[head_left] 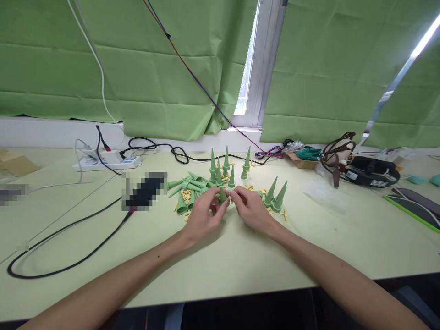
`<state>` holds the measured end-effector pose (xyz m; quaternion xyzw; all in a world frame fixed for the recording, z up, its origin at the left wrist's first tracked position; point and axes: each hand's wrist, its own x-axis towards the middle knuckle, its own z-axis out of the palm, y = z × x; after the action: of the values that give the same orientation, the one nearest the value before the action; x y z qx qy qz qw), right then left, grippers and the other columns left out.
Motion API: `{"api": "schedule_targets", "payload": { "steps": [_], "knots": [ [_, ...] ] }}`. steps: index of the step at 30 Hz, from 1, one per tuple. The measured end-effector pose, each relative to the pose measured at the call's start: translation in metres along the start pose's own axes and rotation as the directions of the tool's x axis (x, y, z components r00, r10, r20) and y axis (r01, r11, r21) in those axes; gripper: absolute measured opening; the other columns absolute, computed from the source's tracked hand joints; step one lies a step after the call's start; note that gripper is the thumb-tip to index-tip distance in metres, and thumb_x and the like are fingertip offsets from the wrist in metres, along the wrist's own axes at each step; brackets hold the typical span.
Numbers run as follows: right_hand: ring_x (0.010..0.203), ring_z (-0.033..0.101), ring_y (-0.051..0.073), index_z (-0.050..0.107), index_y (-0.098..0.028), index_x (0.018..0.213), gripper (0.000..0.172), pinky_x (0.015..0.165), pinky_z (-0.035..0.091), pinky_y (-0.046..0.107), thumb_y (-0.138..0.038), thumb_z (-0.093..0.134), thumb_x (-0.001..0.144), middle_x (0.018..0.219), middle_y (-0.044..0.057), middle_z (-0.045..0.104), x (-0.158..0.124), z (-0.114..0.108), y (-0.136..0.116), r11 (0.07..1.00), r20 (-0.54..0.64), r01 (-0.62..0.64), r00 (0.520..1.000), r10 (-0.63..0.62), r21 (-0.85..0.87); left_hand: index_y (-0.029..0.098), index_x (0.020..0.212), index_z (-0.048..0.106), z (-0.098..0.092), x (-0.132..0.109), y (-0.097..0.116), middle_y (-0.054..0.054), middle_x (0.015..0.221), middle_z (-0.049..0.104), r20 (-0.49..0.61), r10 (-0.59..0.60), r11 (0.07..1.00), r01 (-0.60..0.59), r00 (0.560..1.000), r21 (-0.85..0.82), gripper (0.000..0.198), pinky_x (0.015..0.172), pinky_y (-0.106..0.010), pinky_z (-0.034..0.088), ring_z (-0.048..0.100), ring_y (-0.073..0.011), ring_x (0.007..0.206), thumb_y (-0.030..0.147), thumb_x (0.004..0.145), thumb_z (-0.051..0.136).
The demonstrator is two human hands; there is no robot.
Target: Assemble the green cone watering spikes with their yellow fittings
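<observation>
At frame centre, the left hand (pixel 202 215) pinches a cone (pixel 223 196), and the right hand (pixel 252 211) has its fingertips closed at the cone's base. A slip could knock over the standing cones (pixel 220 169) just behind and scatter the pegs (pixel 185 196).

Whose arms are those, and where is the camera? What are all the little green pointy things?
There is no machine here. The arms belong to a person who wears a camera on the head, so you see what that person sees, looking down at a pale green table. The left hand holds one small green cone. The right hand has its fingertips at that cone; whether it pinches anything is too small to tell. Behind the hands are upright cones and a heap of cones lying down, with tiny yellow pieces scattered among them. Farther left lie a white power strip and a black cable. Green curtains hang behind.
</observation>
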<state>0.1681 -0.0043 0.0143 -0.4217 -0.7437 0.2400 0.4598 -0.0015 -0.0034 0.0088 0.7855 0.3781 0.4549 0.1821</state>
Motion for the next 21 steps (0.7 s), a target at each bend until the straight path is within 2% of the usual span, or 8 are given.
{"api": "schedule_targets", "payload": {
  "steps": [9,14,18,21],
  "knots": [
    [0.056,0.036,0.011,0.040,-0.020,0.065,0.040,0.055,0.029,0.026,-0.040,0.039,0.100,0.059,-0.004,0.040,0.0005,0.0003,0.0023,0.999,0.000,-0.036,0.999,0.036,-0.023,0.020,0.102,0.059,-0.0002,-0.0015,0.0015,0.004,0.063,0.048,0.011,0.093,0.994,-0.094,0.996,0.061,0.012,0.050,-0.020,0.039,0.045,-0.0093,0.054,0.023,0.091,0.054],
    [0.055,0.036,0.011,0.041,-0.020,0.064,0.041,0.055,0.029,0.026,-0.041,0.039,0.099,0.059,-0.004,0.040,0.0009,0.0006,0.0013,0.999,-0.003,-0.047,0.999,0.047,-0.017,0.020,0.101,0.058,0.0000,-0.0013,0.0023,0.004,0.065,0.051,0.007,0.081,0.995,-0.082,0.997,0.053,0.011,0.051,-0.021,0.042,0.048,-0.0094,0.055,0.023,0.092,0.054],
    [0.054,0.037,0.012,0.044,-0.020,0.068,0.038,0.055,0.031,0.025,-0.042,0.040,0.099,0.057,-0.005,0.040,0.0007,-0.0004,0.0000,0.999,0.016,-0.047,0.999,0.047,0.018,0.020,0.102,0.058,0.0000,-0.0001,0.0035,-0.001,0.086,0.061,0.000,0.070,0.998,-0.070,0.998,-0.006,0.011,0.056,-0.021,0.048,0.055,-0.0094,0.063,0.024,0.093,0.052],
    [0.053,0.038,0.011,0.042,-0.021,0.068,0.038,0.054,0.032,0.025,-0.043,0.041,0.099,0.055,-0.005,0.040,0.0004,-0.0005,0.0006,0.998,0.016,-0.046,0.999,0.045,0.035,0.021,0.104,0.057,0.0004,0.0004,0.0027,-0.005,0.103,0.060,0.002,0.081,0.996,-0.081,0.997,-0.047,0.013,0.058,-0.021,0.051,0.059,-0.0110,0.073,0.024,0.094,0.052]
  ]
}}
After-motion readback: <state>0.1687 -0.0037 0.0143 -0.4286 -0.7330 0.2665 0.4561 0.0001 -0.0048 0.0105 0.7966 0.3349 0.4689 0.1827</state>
